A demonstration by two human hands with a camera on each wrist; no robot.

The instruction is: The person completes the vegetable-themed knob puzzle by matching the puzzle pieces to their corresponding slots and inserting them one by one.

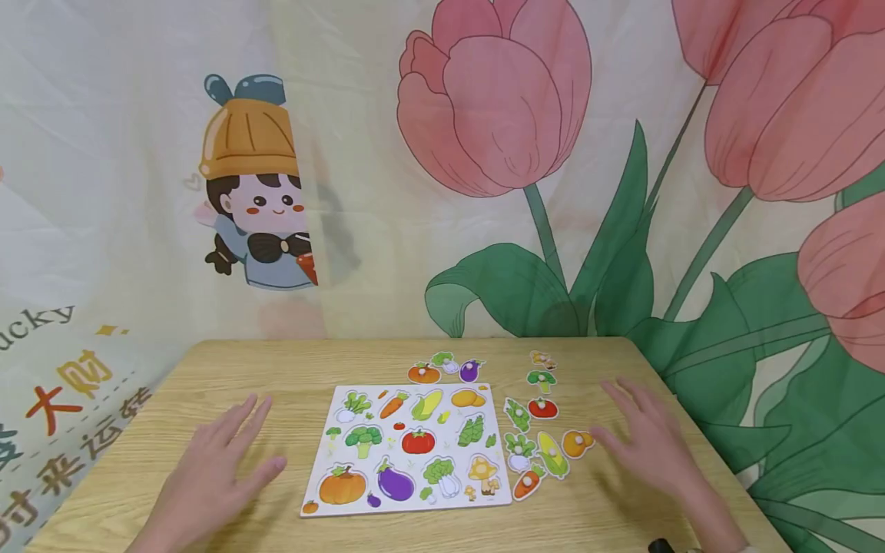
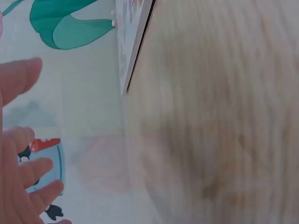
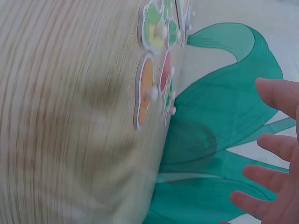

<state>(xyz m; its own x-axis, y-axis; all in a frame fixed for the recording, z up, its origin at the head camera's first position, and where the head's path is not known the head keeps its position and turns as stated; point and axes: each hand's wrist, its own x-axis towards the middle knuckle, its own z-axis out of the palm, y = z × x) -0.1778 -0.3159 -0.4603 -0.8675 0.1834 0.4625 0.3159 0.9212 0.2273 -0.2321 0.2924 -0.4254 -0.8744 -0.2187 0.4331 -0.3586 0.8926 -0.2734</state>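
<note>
A white vegetable puzzle board (image 1: 442, 415) lies flat on the wooden table, printed with vegetables such as a pumpkin, eggplant and tomato. My left hand (image 1: 210, 468) hovers left of the board, fingers spread, holding nothing. On the other side, my right hand (image 1: 646, 438) is held over the table with fingers apart, nearest the orange potato-like piece (image 1: 574, 443). Close by lie knobbed pieces: a corn piece (image 1: 553, 455), a carrot piece (image 1: 527, 484), a radish piece (image 1: 518, 453) and a tomato piece (image 1: 542, 408). In the right wrist view, my right fingers (image 3: 275, 147) touch no piece.
Behind the board lie a pumpkin piece (image 1: 424, 374), a bok choy piece (image 1: 445, 361) and an eggplant piece (image 1: 471, 372). A broccoli piece (image 1: 541, 381) and a mushroom piece (image 1: 542, 359) are at the back right. A printed curtain (image 1: 373, 192) hangs behind the table (image 1: 276, 369).
</note>
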